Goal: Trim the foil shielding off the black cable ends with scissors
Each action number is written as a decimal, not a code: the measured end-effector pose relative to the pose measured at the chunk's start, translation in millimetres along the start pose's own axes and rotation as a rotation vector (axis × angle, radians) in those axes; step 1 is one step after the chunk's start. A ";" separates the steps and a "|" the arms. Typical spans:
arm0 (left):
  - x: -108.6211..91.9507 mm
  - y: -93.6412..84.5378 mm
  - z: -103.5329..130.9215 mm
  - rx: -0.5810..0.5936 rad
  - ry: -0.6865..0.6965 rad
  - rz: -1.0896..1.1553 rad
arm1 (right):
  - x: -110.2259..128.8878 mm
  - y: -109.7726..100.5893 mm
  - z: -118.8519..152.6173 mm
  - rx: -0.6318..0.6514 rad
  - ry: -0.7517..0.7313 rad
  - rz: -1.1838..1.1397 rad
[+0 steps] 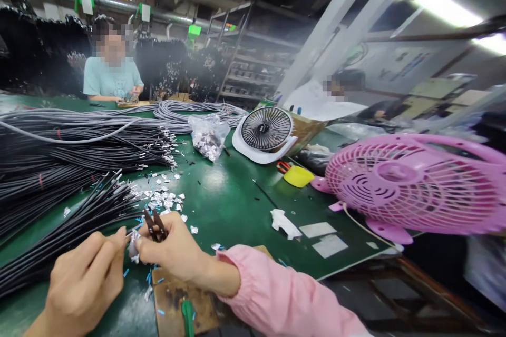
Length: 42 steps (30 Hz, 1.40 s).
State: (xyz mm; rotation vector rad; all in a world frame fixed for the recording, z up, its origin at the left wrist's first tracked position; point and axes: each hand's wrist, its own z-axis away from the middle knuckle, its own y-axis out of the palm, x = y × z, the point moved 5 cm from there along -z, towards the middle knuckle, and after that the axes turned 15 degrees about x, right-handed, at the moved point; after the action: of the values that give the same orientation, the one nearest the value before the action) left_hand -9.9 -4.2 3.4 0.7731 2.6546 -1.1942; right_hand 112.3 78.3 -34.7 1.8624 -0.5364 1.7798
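Note:
My left hand [85, 274] is closed, with thumb and fingertips pinching the thin end of a cable. Right beside it, my right hand [174, 247] pinches a piece of silver foil [135, 242] at that end. Dark snips [155, 224] are also held in my right hand, their two pointed blades apart and aimed up and away. Black cables [90, 216] with stripped ends lie in a bundle behind my left hand. Small foil scraps [164, 197] are scattered past my fingers. Below my right hand is a worn wooden block [177, 295] with a green-handled tool [187, 318].
A pink fan [395, 179] stands at right and a small white fan [264, 134] further back. Near them are a bag of foil bits [209, 139], a yellow piece [298, 176] and grey cable coils [193, 113]. A co-worker [113, 76] sits across the green table [233, 195]; another person is behind at right.

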 end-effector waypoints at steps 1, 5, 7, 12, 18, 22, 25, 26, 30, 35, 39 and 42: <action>-8.7 -0.4 -3.2 0.009 0.122 -0.092 | 1.6 -3.1 1.6 -0.049 -0.024 0.031; -23.2 1.8 -13.4 0.081 0.289 -0.165 | 11.9 -18.7 4.7 -0.177 -0.042 0.013; -13.6 4.5 -17.1 0.141 0.130 0.015 | 19.2 -29.1 6.1 -0.298 -0.047 -0.046; 16.1 7.0 -16.6 0.170 -0.310 0.463 | 37.4 -28.5 2.5 -0.289 -0.145 0.377; 18.0 10.2 -14.4 0.228 -0.406 0.580 | 31.6 -10.1 5.3 -0.089 -0.409 0.882; 19.5 20.7 -13.4 0.383 -0.479 0.615 | 31.3 -6.2 11.7 -0.106 -0.397 0.949; 22.5 25.9 -11.7 0.420 -0.509 0.706 | 37.0 -2.7 13.0 -0.140 -0.333 0.840; 23.2 25.5 -11.4 0.394 -0.500 0.727 | 37.9 -2.3 11.8 -0.139 -0.289 0.765; 18.9 13.4 -13.0 0.249 -0.311 0.597 | 27.3 -1.5 1.7 0.045 -0.037 0.332; 4.6 -3.6 -9.1 0.102 0.046 0.219 | 18.4 -8.8 -0.3 0.113 -0.049 0.187; -4.2 -5.9 -2.4 0.044 0.221 0.032 | 19.8 -12.4 8.9 -0.062 -0.141 0.387; -7.2 -6.2 0.8 -0.014 0.174 -0.079 | 22.8 -6.9 20.4 -0.176 -0.258 0.601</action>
State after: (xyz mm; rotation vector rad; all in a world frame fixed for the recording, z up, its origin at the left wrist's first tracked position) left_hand -6.8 -11.1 9.2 0.8122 2.8551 -1.1761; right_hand 134.2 72.9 -13.0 1.9415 -1.4261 1.7589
